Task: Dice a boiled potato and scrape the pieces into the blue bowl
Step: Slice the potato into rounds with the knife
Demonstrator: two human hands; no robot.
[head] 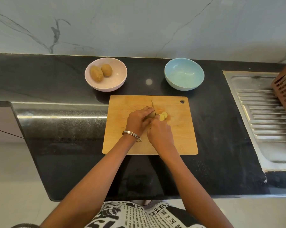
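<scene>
On the wooden cutting board (180, 132) my left hand (138, 120) grips a brown-skinned boiled potato (151, 114). My right hand (160, 134) grips a knife (153, 106); its handle is hidden in my fist and its blade stands in the potato's cut end. Two pale yellow slices (163, 115) lie just right of the blade. The blue bowl (184, 75) stands behind the board to the right, with nothing in it.
A pink bowl (112, 83) with two whole potatoes (101, 72) stands at the back left on the black counter. A steel sink drainboard (262, 116) lies to the right, with a brown slotted basket (285, 89) at the right edge. A marble wall rises behind.
</scene>
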